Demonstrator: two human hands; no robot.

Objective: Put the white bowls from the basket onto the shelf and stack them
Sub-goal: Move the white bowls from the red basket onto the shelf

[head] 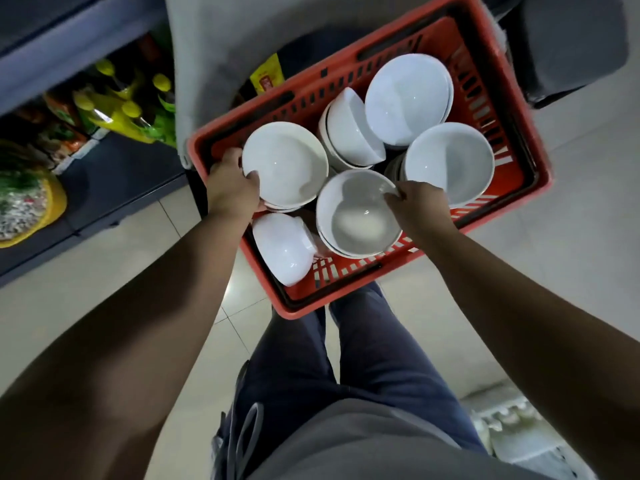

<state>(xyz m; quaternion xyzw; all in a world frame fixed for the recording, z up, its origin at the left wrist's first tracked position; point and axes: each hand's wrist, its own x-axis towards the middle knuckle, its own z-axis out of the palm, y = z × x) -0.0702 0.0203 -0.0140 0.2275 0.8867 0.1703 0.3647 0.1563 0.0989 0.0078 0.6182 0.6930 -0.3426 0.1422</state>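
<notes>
Six groups of white bowls fill the red basket (512,216), which sits on the tiled floor (145,258) beside a dark shelf (114,174) carrying bottles and packets. The person's left hand (232,188) has its grip clenched on the near rim of the top bowl of the left stack (285,161), thumb inside. The right hand (419,206) pinches the far rim of the centre bowl (356,213), while one tipped bowl (282,247) lies on its side in the near corner.
</notes>
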